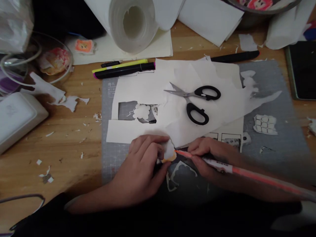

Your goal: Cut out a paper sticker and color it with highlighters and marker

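My left hand (pixel 144 164) pinches a small white paper cutout (pixel 169 150) with a scalloped edge, and yellow-orange colour shows along its lower side. In my right hand (pixel 209 156) is an orange-red marker (pixel 256 175), its tip meeting the cutout's right edge. Just beyond my hands lie white paper sheets (pixel 138 87), one with a rectangular hole. Black-handled scissors (pixel 189 94) rest on them with the blades apart. A flower-shaped paper piece (pixel 141 112) shows in the hole. Below the cutout, a curved paper offcut (pixel 184 171) lies on the grey cutting mat (pixel 266 98).
Black and yellow markers (pixel 124 69) lie at the mat's top left, and a black pen (pixel 235 56) at its top right. A paper roll (pixel 133 24) stands behind. At left is a white box (pixel 21 118); at right, a dark device (pixel 302 70). Paper scraps litter the wooden table.
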### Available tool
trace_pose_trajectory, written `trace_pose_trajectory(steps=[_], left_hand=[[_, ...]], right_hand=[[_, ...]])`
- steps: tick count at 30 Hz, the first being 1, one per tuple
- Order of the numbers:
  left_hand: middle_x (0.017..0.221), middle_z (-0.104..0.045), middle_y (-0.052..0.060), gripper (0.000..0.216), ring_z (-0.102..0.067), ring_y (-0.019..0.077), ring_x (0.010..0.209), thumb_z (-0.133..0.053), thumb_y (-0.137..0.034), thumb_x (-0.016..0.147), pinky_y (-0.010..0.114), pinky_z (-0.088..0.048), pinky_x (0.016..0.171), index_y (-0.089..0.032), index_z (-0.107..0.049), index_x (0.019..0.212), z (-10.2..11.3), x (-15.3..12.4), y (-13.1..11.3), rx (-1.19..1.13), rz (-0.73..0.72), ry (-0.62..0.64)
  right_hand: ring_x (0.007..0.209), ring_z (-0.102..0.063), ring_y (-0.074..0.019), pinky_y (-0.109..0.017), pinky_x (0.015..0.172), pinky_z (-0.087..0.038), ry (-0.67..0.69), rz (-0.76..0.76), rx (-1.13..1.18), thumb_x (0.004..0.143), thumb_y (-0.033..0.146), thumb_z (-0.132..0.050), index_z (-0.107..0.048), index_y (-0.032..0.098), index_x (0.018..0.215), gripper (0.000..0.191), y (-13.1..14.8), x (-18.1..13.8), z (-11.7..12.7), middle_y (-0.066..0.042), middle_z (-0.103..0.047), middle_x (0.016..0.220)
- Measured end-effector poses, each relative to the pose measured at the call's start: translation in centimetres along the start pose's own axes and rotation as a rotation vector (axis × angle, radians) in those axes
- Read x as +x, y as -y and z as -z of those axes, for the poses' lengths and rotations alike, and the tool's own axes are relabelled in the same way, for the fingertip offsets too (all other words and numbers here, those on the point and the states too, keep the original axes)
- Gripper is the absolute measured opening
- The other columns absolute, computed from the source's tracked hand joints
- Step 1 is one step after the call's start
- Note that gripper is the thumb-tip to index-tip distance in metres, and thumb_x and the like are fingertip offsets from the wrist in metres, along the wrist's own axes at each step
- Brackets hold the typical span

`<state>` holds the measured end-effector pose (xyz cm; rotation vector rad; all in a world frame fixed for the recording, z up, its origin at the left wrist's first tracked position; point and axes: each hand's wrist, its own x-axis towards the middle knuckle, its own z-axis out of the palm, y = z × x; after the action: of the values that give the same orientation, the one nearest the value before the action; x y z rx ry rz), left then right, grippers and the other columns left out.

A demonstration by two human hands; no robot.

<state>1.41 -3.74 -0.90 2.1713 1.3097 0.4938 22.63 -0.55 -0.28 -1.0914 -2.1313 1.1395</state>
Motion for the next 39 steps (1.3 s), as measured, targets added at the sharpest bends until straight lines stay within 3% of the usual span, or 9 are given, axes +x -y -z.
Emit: trace_pose_trajectory(steps=[4,14,19,23,32,36,39], left_hand=[[0.112,-0.057,0.01,0.018,-0.05,0.0239,0.107,-0.056,-0.014,0.082,0.041,-0.04,0.085,-0.019,-0.039,0.084,-0.04,0.08,0.01,-0.001,0.004,0.006],[0.113,-0.057,0.01,0.017,-0.05,0.0237,0.107,-0.056,-0.015,0.081,0.041,-0.041,0.086,-0.019,-0.039,0.084,0.0,-0.01,0.03,-0.001,0.002,0.008],[0.113,-0.057,0.01,0.017,-0.051,0.0237,0.107,-0.056,-0.015,0.081,0.041,-0.041,0.085,-0.019,-0.039,0.084,0.01,0.07,0.03,0.003,0.004,0.01],[0.112,-0.057,0.011,0.017,-0.051,0.0247,0.107,-0.055,-0.015,0.081,0.043,-0.041,0.085,-0.02,-0.039,0.084,0.06,0.09,0.0,0.005,0.004,0.014],[0.114,-0.057,0.01,0.018,-0.05,0.0244,0.107,-0.056,-0.014,0.081,0.042,-0.041,0.085,-0.019,-0.039,0.084,0.04,0.06,0.0,-0.001,0.011,0.025],[0.113,-0.057,0.01,0.018,-0.05,0.0241,0.106,-0.056,-0.014,0.081,0.042,-0.041,0.085,-0.019,-0.039,0.084,0.01,0.11,-0.02,0.008,0.017,0.016],[0.112,-0.057,0.01,0.018,-0.051,0.0244,0.106,-0.056,-0.015,0.081,0.042,-0.041,0.085,-0.019,-0.039,0.084,0.01,0.16,-0.04,0.009,0.012,0.008]], right_hand=[[0.056,-0.059,-0.0111,-0.022,0.051,-0.043,0.069,0.008,-0.01,0.081,0.019,-0.048,-0.045,0.021,0.07,0.011,0.03,0.04,0.1,0.0,-0.062,0.065],[0.058,-0.061,-0.0124,-0.023,0.052,-0.043,-0.037,-0.04,0.018,0.081,0.021,-0.048,-0.046,0.021,0.07,0.011,-0.3,-0.1,-0.11,0.0,-0.062,0.066],[0.056,-0.06,-0.0125,-0.023,0.051,-0.043,0.035,0.023,0.024,0.079,0.02,-0.049,-0.047,0.021,0.072,0.008,-0.35,-0.06,-0.06,0.001,-0.063,0.066],[0.055,-0.06,-0.0128,-0.023,0.051,-0.043,-0.005,-0.051,0.022,0.081,0.02,-0.05,-0.045,0.021,0.068,0.015,0.12,0.12,0.06,0.0,-0.063,0.064],[0.056,-0.059,-0.0115,-0.022,0.052,-0.042,-0.018,-0.045,0.035,0.08,0.019,-0.051,-0.045,0.021,0.071,0.011,-0.44,-0.16,-0.15,0.002,-0.062,0.066],[0.056,-0.058,-0.0106,-0.021,0.052,-0.041,0.067,0.008,0.03,0.079,0.018,-0.049,-0.046,0.021,0.071,0.009,-0.47,-0.15,0.1,0.001,-0.062,0.065],[0.055,-0.057,-0.0105,-0.022,0.051,-0.041,0.053,0.005,0.007,0.079,0.017,-0.049,-0.046,0.021,0.07,0.01,-0.38,-0.14,0.13,0.002,-0.061,0.065]])
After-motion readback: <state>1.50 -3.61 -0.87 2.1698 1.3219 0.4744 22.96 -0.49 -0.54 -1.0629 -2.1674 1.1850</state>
